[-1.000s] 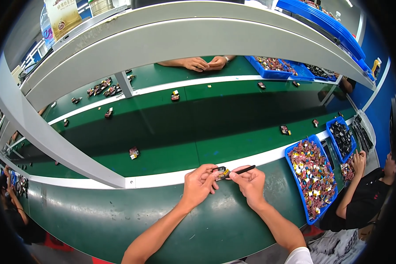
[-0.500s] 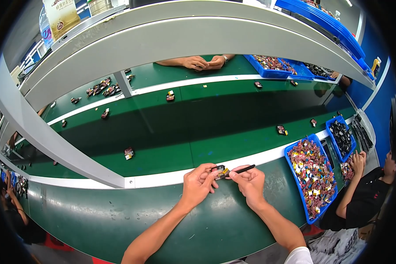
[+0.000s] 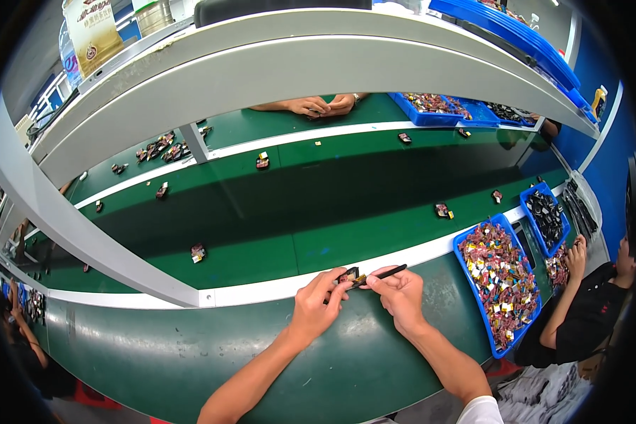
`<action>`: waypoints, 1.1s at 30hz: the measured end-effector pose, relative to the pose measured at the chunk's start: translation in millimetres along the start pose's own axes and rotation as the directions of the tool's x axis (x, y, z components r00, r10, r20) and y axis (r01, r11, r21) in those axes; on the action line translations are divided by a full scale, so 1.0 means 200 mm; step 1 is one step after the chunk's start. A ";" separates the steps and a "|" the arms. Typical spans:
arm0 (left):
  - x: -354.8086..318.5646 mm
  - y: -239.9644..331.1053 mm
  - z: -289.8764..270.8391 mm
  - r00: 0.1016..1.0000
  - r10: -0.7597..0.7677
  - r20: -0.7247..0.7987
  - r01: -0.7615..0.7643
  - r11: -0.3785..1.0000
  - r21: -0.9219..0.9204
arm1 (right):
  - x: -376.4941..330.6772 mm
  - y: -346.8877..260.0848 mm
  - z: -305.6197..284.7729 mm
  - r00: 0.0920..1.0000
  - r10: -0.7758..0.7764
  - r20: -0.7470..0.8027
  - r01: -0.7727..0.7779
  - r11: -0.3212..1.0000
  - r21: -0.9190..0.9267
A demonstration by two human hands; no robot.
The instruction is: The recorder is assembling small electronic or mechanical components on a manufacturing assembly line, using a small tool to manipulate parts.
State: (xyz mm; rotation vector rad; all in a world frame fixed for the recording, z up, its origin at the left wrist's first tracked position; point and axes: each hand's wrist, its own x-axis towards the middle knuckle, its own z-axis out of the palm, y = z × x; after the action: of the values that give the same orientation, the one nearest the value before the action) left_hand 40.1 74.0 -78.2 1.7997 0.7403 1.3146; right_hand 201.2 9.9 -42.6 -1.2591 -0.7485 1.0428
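The fingers of the left hand (image 3: 314, 305) are closed in a pinch on a small black part with a pinkish face (image 3: 348, 276), held up above the near table (image 3: 191, 346); the part tilts, its upper end toward the far right, though its exact long axis is too small to tell. Thumb and fingers of the right hand (image 3: 403, 297) grip a slim black stick-shaped tool (image 3: 392, 272) whose long axis slants from the part up to the right, its free end pointing right and slightly away from the person. The tool's inner end is at the part; whether they touch cannot be told. Just beyond the hands runs a white rail (image 3: 254, 295), then a green conveyor belt (image 3: 261, 268) with scattered small dark parts. To the right sits a blue tray (image 3: 475, 302) heaped with pink, white and yellow pieces; beyond it, a smaller blue tray (image 3: 535, 226) holds black pieces, near a co-worker's hand (image 3: 576, 259).
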 end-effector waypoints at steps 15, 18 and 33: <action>0.06 -0.04 -0.08 0.872 -0.379 0.310 0.486 0.750 -0.448 | 0.01 0.08 -0.02 0.964 -0.260 0.052 0.260 0.966 0.010; 0.07 -0.05 -0.09 0.854 -0.392 0.341 0.515 0.724 -0.458 | -0.01 0.09 -0.01 0.946 -0.320 0.046 0.320 0.947 0.002; 0.06 -0.06 -0.10 0.876 -0.341 0.341 0.477 0.720 -0.505 | -0.02 0.10 0.01 0.923 -0.381 0.051 0.384 0.918 -0.100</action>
State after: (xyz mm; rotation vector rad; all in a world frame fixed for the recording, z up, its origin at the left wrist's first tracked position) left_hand 23.6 95.2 -78.1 1.1681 0.4994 0.8803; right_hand 193.8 7.5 -61.4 -1.1291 -1.0397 0.7092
